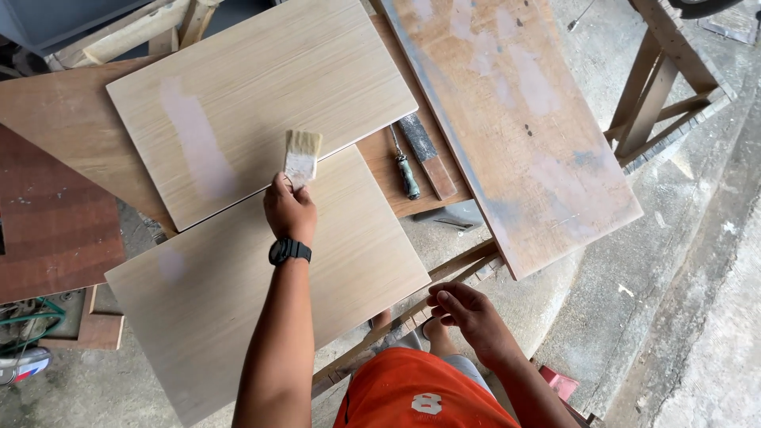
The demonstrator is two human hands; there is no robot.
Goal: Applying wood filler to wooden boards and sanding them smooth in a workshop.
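My left hand [290,210] grips the handle of a wide paintbrush [302,156], its pale bristles resting near the lower right edge of the upper light wood-grain panel [261,95]. A black watch [288,250] is on that wrist. A second light wood-grain panel [238,317] lies below it, under my forearm. My right hand [468,313] hangs free near the lower panel's right corner, fingers loosely curled and holding nothing.
A long worn board [515,119] with pale patches lies on the right. A flat file [426,154] and a small green-handled tool [406,170] sit on a brown board [63,119] between the panels. Wooden trestle legs [658,87] stand at top right on concrete floor.
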